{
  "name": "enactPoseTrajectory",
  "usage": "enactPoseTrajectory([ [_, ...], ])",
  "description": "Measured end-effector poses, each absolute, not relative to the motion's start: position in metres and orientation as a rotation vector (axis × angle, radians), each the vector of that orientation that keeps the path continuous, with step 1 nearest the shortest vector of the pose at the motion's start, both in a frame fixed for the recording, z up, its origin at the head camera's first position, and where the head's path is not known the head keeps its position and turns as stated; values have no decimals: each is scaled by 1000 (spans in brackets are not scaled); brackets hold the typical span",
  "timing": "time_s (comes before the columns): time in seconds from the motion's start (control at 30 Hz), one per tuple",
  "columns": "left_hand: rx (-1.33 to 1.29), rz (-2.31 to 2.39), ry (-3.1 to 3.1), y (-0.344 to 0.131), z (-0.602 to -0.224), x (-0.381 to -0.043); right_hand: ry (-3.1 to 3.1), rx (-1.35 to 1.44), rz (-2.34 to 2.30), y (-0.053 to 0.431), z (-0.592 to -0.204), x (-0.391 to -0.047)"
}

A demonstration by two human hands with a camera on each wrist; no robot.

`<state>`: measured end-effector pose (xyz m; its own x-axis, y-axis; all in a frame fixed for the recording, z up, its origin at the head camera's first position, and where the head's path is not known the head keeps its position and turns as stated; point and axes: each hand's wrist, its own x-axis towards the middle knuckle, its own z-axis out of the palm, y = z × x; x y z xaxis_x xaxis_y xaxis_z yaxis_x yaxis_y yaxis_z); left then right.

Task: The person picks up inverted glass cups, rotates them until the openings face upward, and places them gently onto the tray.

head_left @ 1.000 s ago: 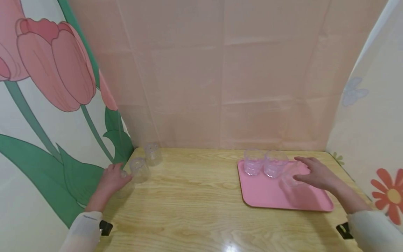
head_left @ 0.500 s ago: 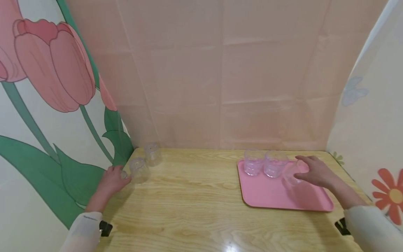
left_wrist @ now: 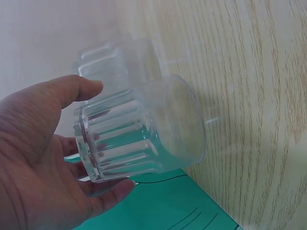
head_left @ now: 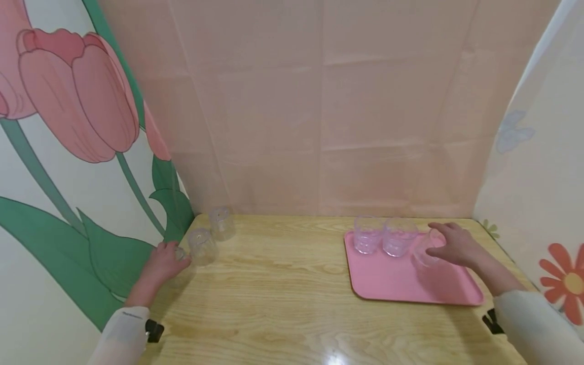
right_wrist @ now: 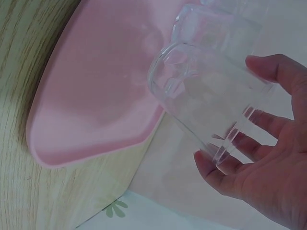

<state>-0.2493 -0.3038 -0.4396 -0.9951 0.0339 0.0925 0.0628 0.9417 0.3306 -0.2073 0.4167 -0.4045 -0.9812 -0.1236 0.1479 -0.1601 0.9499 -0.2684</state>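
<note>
My left hand (head_left: 160, 263) is at the left side of the table, its thumb and fingers round the base end of a clear ribbed glass (left_wrist: 139, 132) that stands upside down, rim on the wood. Two more upturned glasses, a nearer one (head_left: 203, 247) and a farther one (head_left: 222, 223), stand just beyond it. My right hand (head_left: 458, 247) grips another clear glass (right_wrist: 206, 96) near its rim, mouth up, with its base low over the pink tray (head_left: 392, 284). Left of it on the tray, two upright glasses, one (head_left: 367, 235) and its neighbour (head_left: 399, 238), stand side by side.
The wooden table (head_left: 274, 289) lies between my hands. A pinkish sheet (head_left: 292, 126) hangs behind its far edge. A tulip-printed wall (head_left: 82, 167) borders the left, and a flower-printed wall (head_left: 543, 187) the right.
My right hand has shifted slightly away from me with its glass, which is now nearer in line with the two on the tray. The left hand stays round its glass.
</note>
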Motion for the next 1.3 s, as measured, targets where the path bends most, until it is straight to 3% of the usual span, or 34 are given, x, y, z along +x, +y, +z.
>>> enactPoseTrajectory([
  [1.3,-70,-554,-3027,-301,-440,-248,-3045,178,378,418,-412,-239],
])
